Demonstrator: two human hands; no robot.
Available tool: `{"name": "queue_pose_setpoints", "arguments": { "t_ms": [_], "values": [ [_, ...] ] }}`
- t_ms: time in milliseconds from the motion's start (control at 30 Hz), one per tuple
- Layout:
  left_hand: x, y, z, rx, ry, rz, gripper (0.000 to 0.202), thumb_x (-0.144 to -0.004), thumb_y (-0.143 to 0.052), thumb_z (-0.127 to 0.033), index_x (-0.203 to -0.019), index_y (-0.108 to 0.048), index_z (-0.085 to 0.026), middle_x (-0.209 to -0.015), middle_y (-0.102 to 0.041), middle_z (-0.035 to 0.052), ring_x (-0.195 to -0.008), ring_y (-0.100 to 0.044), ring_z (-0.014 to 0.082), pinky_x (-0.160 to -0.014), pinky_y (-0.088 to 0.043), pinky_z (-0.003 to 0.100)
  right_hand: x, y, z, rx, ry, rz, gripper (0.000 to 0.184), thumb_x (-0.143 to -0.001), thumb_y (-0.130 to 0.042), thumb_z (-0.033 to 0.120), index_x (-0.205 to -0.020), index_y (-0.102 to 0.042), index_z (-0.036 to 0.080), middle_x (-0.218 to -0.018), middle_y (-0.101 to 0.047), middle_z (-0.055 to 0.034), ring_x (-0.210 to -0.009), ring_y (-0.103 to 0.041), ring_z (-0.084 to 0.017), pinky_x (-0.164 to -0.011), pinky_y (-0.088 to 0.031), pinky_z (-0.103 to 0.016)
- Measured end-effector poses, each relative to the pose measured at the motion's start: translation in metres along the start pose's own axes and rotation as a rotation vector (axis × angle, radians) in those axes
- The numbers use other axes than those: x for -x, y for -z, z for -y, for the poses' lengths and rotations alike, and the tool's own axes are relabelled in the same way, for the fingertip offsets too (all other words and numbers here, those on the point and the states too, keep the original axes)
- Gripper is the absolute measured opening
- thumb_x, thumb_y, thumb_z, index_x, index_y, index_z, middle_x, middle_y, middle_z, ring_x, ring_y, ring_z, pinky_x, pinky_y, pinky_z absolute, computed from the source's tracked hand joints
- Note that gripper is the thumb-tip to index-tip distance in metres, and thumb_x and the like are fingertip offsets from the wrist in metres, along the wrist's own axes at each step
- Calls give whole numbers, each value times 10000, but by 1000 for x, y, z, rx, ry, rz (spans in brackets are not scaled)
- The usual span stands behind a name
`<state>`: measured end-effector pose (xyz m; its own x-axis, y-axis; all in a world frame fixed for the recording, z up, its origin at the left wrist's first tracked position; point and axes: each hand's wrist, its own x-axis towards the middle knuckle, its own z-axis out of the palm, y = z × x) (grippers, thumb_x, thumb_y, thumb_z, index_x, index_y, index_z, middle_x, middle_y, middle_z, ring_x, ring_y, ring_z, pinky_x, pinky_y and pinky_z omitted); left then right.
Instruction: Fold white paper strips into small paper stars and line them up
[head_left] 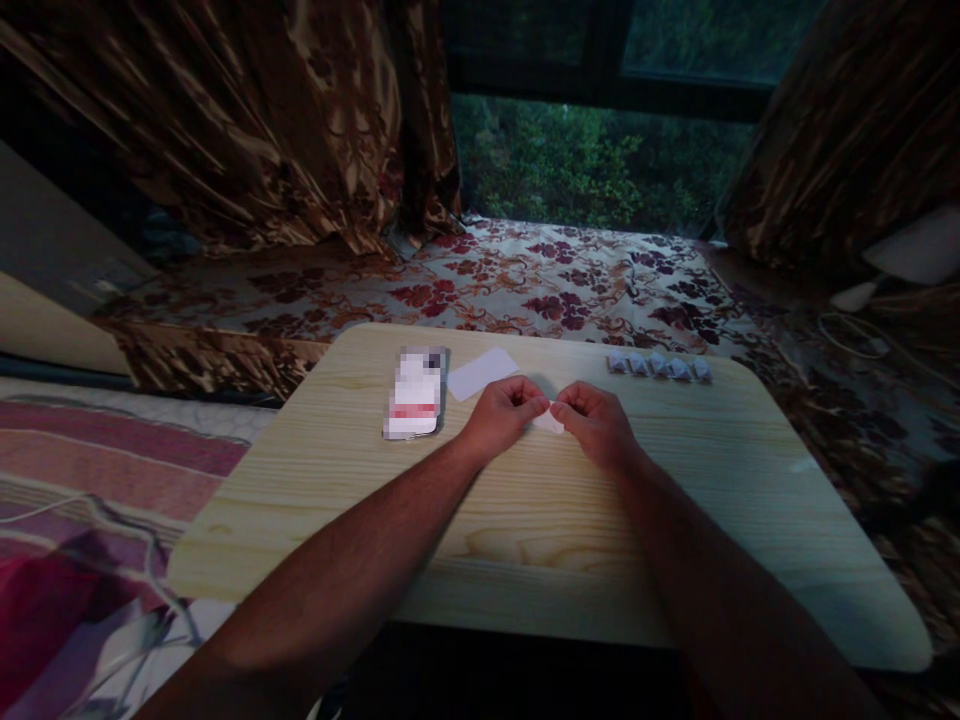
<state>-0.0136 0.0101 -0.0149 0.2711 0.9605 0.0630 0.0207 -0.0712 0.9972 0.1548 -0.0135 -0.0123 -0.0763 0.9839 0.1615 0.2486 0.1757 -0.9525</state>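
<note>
Between my two hands is a small piece of white paper (550, 418), pinched at its upper edge above the middle of the table. My left hand (508, 413) is closed, thumb and fingertips on the paper's left side. My right hand (596, 418) pinches the right side in the same way, its thumb close to the other thumb. Behind my left hand lies a flat white sheet of paper (484, 374). Several small folded white paper pieces (659, 367) stand in a row at the table's far right.
A phone (417, 392), partly pixelated, lies on the light wooden table (315, 480) at left. Beyond the table is a ledge with floral cloth (555, 270) under a window. A striped bed (112, 450) with a cable is at left; a white lamp-like object (915, 245) is at right.
</note>
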Motion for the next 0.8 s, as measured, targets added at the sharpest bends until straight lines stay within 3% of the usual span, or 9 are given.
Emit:
{"name": "queue_pose_setpoints", "arguments": {
  "t_ms": [167,433,800],
  "values": [
    [0,1,1,7,2,-12,238,-717,-722,-351,-696,-609,-143,-587,-532,-38,-521,-392,72,-504,-277,224,1,-1,-3,50,14,-33,190,-780,-663,336,-700,-586,181,-555,-515,39,-509,-415,-101,-475,-283,-245],
    [-1,2,0,101,59,-16,229,-671,-742,-325,-659,-596,-150,-504,-473,-62,-463,-340,61,-487,-240,229,1,-3,2,-45,-74,-62,231,-770,-685,388,-708,-622,175,-517,-544,36,-472,-438,-96,-453,-301,-231],
    [-2,0,3,186,79,28,322,-751,-700,-452,-685,-590,-156,-489,-405,-65,-436,-299,57,-459,-178,229,0,1,-2,-185,-81,-87,251,-751,-724,372,-648,-603,177,-501,-548,36,-452,-429,-86,-446,-298,-227]
  ]
}}
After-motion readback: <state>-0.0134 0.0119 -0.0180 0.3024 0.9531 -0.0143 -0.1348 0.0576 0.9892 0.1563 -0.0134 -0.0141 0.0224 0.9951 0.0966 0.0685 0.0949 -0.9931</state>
